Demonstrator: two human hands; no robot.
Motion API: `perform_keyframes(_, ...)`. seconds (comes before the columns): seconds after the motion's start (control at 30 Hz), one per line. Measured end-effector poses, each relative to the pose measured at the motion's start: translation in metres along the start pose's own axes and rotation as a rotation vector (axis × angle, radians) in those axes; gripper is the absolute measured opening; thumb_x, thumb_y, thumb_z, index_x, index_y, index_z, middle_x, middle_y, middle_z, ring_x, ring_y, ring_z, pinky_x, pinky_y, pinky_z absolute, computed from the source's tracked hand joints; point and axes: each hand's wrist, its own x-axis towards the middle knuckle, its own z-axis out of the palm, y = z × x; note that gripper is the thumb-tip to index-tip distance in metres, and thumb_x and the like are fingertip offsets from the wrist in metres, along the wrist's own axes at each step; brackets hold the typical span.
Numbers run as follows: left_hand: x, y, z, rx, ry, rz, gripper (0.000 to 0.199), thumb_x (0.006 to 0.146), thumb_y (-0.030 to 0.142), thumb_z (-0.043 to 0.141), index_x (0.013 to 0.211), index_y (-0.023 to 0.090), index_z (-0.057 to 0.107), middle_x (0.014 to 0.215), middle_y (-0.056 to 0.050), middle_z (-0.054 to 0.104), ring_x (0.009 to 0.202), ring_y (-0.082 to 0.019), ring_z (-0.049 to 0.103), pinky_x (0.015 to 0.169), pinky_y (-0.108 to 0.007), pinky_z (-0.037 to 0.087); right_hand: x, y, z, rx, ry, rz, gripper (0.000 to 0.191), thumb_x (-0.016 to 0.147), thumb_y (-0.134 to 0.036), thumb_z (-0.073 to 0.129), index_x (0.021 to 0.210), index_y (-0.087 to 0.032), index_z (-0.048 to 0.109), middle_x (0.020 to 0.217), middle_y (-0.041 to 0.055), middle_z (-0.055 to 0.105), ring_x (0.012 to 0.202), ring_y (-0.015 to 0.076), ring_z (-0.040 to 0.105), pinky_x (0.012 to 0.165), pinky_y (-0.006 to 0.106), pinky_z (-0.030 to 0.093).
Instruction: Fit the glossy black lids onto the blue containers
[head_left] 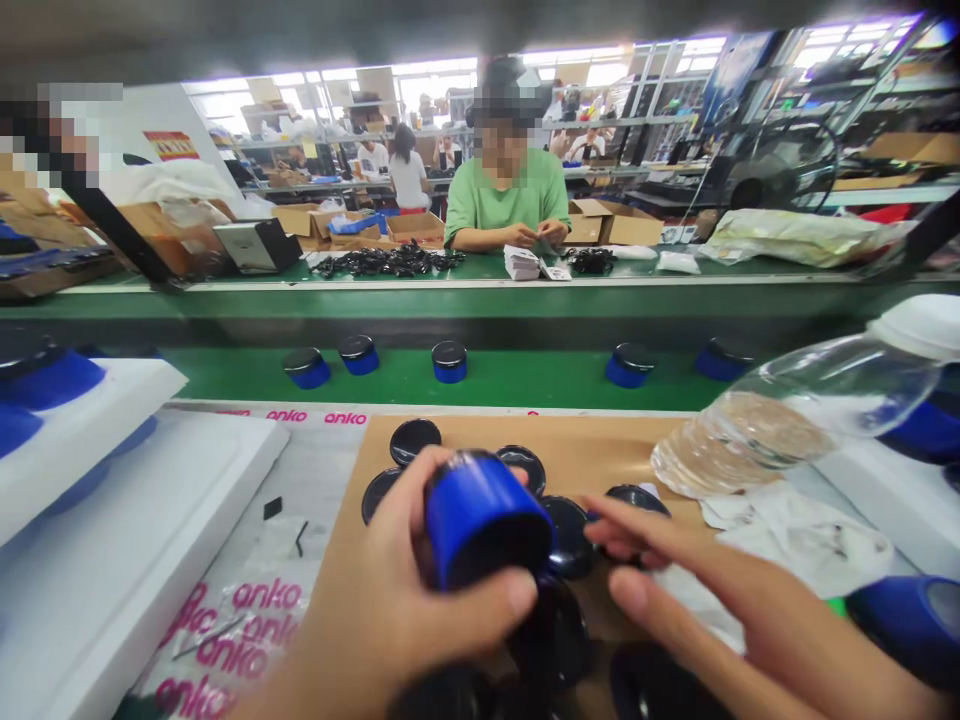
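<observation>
In my left hand (394,590) is a blue cylindrical housing (484,505) with a black end, held tilted, with the thumb along its near side. My right hand (675,565) is just to the right of it, fingers stretched out and thumb apart, with nothing in its grasp. Below and behind both hands, several glossy black round caps, one of them this black cap (415,440), lie on a brown cardboard sheet (622,450). Some caps are partly hidden by my hands, and the nearest ones are blurred.
Several blue-and-black units, such as this unit (450,362), stand on a green belt (525,385). A clear bottle (780,430) leans at right beside a white cloth (810,540). White foam trays (202,480) sit at left. Across the belt, a person (510,195) in green handles small parts.
</observation>
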Motion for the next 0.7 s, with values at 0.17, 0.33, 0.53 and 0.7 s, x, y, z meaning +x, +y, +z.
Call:
perform_keyframes(0.17, 0.089, 0.005, -0.016, 0.369, 0.114, 0.018, 0.058, 0.104, 0.048, 0.026, 0.143, 0.006, 0.034, 0.137, -0.025, 0.062, 0.120, -0.030, 0.068, 0.099, -0.050, 0.058, 0.032, 0.018, -0.003, -0.449, -0.030, -0.023, 0.058, 0.099, -0.050, 0.041, 0.140, -0.014, 0.059, 0.144, 0.0170, 0.059, 0.134, 0.0348, 0.056, 0.108, 0.062, 0.048)
perform_keyframes(0.33, 0.181, -0.028, -0.018, 0.922, 0.087, 0.170, 0.042, 0.093, 0.026, 0.068, 0.132, 0.018, 0.057, 0.146, -0.012, 0.053, 0.136, -0.034, 0.049, 0.112, -0.061, 0.042, 0.024, 0.034, 0.011, -0.698, -0.371, -0.138, 0.072, 0.088, -0.010, 0.035, 0.160, -0.005, 0.023, 0.166, 0.0191, 0.019, 0.151, 0.0369, 0.014, 0.110, 0.063, 0.041)
perform_keyframes(0.53, 0.218, -0.052, -0.022, 1.301, -0.003, 0.227, 0.042, 0.093, 0.027, 0.069, 0.133, 0.019, 0.058, 0.146, -0.012, 0.055, 0.133, -0.033, 0.053, 0.110, -0.061, 0.044, 0.016, 0.072, 0.008, -0.837, -0.037, -0.238, 0.061, 0.077, -0.018, 0.065, 0.134, 0.002, 0.056, 0.125, 0.0308, 0.066, 0.117, 0.0468, 0.066, 0.091, 0.061, 0.060)
perform_keyframes(0.7, 0.166, -0.021, -0.016, 1.379, -0.053, 0.362, 0.053, 0.093, 0.024, 0.068, 0.138, 0.004, 0.052, 0.162, -0.027, 0.033, 0.154, -0.041, 0.023, 0.124, -0.061, 0.025, 0.024, 0.077, -0.003, -0.794, -0.018, -0.252, 0.051, 0.079, -0.018, 0.067, 0.128, -0.010, 0.053, 0.111, 0.0183, 0.072, 0.104, 0.0385, 0.072, 0.085, 0.056, 0.062)
